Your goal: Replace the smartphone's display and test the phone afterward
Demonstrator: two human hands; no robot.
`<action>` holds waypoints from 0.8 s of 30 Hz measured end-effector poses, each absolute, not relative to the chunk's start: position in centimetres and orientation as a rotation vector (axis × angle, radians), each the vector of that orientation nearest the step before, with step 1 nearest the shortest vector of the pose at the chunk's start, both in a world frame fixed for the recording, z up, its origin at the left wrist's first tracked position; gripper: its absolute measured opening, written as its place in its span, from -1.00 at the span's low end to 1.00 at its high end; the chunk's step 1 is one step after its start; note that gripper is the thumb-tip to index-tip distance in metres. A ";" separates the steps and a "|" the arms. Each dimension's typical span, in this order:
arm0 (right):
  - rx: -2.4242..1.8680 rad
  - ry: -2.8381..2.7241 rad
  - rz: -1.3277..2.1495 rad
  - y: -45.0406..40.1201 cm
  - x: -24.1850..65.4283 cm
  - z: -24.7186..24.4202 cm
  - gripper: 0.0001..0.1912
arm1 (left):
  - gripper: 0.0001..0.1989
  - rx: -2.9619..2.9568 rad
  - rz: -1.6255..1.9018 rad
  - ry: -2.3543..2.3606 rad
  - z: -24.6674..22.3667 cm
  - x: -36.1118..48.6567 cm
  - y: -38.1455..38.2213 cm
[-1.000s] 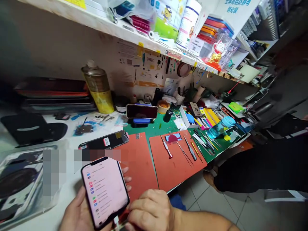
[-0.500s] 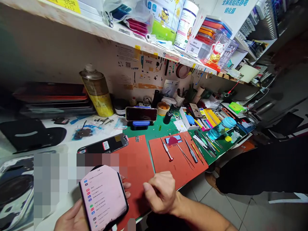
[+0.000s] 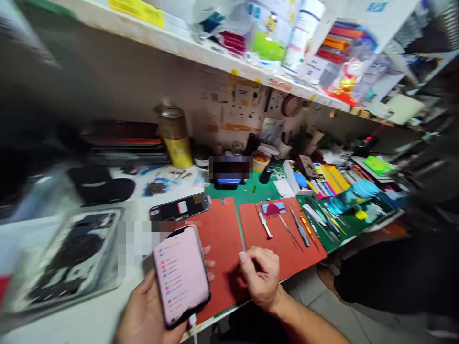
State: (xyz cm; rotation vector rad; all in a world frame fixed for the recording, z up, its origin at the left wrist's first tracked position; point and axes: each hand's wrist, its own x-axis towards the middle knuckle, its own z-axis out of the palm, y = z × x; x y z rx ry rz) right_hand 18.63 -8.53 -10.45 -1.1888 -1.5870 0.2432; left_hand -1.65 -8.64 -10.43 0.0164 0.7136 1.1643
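Observation:
In my left hand [image 3: 141,306] lies a smartphone [image 3: 182,277], tilted toward me, with fingers wrapped round its far side and thumb along its near side. Its lit screen shows a pale list with small coloured icons. A white cable [image 3: 194,327] runs from the phone's bottom end. My right hand [image 3: 261,277] hovers by the front edge of the red mats, fingers curled in and thumb close to the index finger; nothing shows in it. Behind the phone, a detached phone screen [image 3: 179,207] rests partly on the left red mat [image 3: 224,267].
On the right red mat [image 3: 251,215] lie a red-ended screwdriver [image 3: 264,223], tweezers [image 3: 291,233] and other slim tools. A blue-lidded bottle [image 3: 353,196] stands to the right, a spray can [image 3: 174,136] at the back. Overhead hangs a loaded shelf [image 3: 201,52]. A dark-clothed leg [image 3: 380,272] shows at right.
My view has swung left, so the bench and both hands sit farther right in the picture. The phone stays in my left hand; my right hand stays curled.

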 end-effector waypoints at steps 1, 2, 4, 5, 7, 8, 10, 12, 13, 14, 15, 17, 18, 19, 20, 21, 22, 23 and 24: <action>-1.177 -1.593 0.257 -8.8 18.8 -10.5 -0.72 | -0.45 0.055 1.198 0.775 -9.9 -1.2 -8.8; -1.161 -1.597 0.269 -9.1 19.0 -10.5 -0.82 | -0.44 0.095 1.221 0.798 -9.4 -0.8 -8.9; -1.097 -1.636 0.293 -9.3 19.4 -10.6 -0.89 | -0.42 0.142 1.255 0.754 -8.7 -0.2 -8.8; -1.053 -1.664 0.304 -9.3 19.5 -10.5 -0.86 | -0.42 0.162 1.268 0.730 -8.5 0.0 -8.7; -0.960 -1.716 0.321 -9.5 19.5 -10.3 -0.81 | -0.44 0.185 1.295 0.681 -8.5 0.2 -8.7; -0.917 -1.750 0.327 -9.6 19.4 -10.1 -0.79 | -0.45 0.192 1.308 0.660 -8.7 0.2 -8.7; -0.842 -1.851 0.319 -10.2 19.1 -9.6 -0.76 | -0.47 0.191 1.318 0.628 -8.9 0.1 -8.8; -0.773 -1.987 0.284 -11.0 18.7 -9.2 -0.74 | -0.48 0.187 1.309 0.608 -9.0 0.1 -8.9; -0.741 -2.053 0.262 -11.4 18.4 -9.0 -0.74 | -0.48 0.188 1.303 0.603 -9.0 0.1 -8.9; -0.711 -2.106 0.239 -11.8 18.2 -8.9 -0.73 | -0.48 0.192 1.303 0.599 -9.0 0.1 -8.8; -0.685 -2.144 0.221 -12.2 18.1 -8.9 -0.73 | -0.47 0.197 1.308 0.598 -9.0 0.2 -8.8; -0.653 -2.197 0.195 -12.6 17.9 -9.0 -0.71 | -0.48 0.205 1.328 0.600 -8.9 0.2 -8.7; -0.651 -2.212 0.183 -12.7 17.8 -9.1 -0.70 | -0.47 0.209 1.331 0.598 -8.9 0.2 -8.7; -0.656 -2.225 0.172 -12.7 17.8 -9.2 -0.69 | -0.47 0.214 1.326 0.593 -8.9 0.1 -8.6; -0.668 -2.236 0.163 -12.8 17.8 -9.3 -0.69 | -0.46 0.220 1.314 0.585 -9.0 0.1 -8.6; -0.681 -2.246 0.156 -12.8 17.8 -9.4 -0.69 | -0.45 0.224 1.303 0.578 -9.1 0.1 -8.6; -0.692 -2.255 0.148 -12.8 17.9 -9.5 -0.69 | -0.45 0.226 1.294 0.572 -9.2 0.0 -8.6; -0.698 -2.261 0.143 -12.8 17.9 -9.6 -0.69 | -0.44 0.228 1.288 0.568 -9.2 0.0 -8.6; -0.700 -2.265 0.139 -12.8 17.9 -9.6 -0.70 | -0.44 0.229 1.286 0.566 -9.3 0.0 -8.6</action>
